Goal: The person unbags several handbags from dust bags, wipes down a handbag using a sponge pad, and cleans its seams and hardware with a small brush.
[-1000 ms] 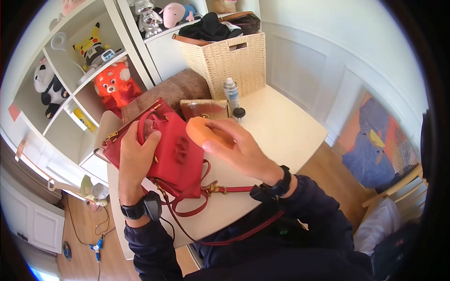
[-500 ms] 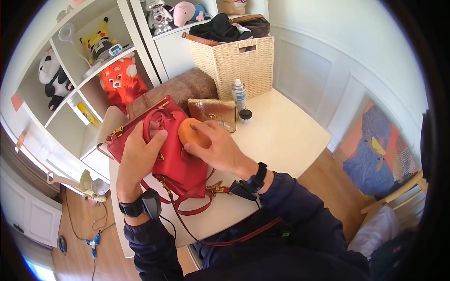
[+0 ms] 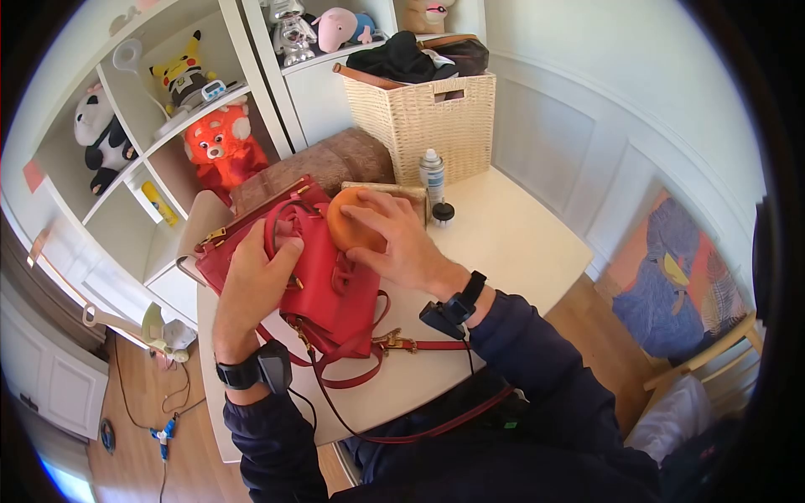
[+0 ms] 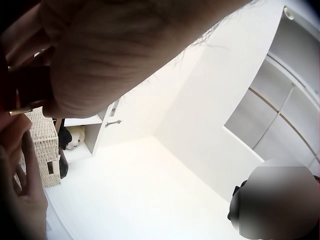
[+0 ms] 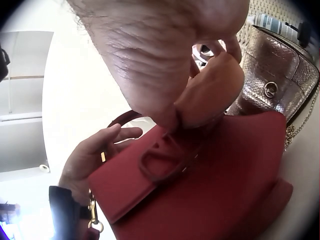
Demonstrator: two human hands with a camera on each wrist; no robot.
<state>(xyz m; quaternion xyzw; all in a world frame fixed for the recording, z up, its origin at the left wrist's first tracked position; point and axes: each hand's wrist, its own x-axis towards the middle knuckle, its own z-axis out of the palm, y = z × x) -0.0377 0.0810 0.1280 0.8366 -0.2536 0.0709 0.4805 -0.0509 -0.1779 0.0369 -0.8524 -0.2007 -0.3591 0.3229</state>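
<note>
A red handbag (image 3: 344, 306) with a V-shaped emblem lies tilted on the table, its strap trailing over the front edge. My left hand (image 3: 256, 285) grips the bag's top beside the looped handle (image 3: 270, 235), thumb on the near side. Between the thumb and fingers of my right hand (image 3: 407, 247) is a rounded orange sponge (image 3: 342, 220). In the right wrist view the sponge (image 5: 217, 90) sits right at the bag's red leather (image 5: 225, 170), just above the emblem (image 5: 162, 162). My palm hides part of the sponge there.
Behind the bag stand a gold clutch (image 5: 272, 75), a brown rolled bag (image 3: 319, 168) and a woven basket (image 3: 419, 126). A spray can (image 3: 431, 174) and a small black-topped item (image 3: 444, 213) are right of the clutch. Shelves with plush toys (image 3: 222, 147) rise at left.
My right hand has brought the sponge left onto the bag's face, then shifted it up toward the upper right edge, overlapping the gold clutch. My left hand keeps its grip; the head view has shifted slightly.
</note>
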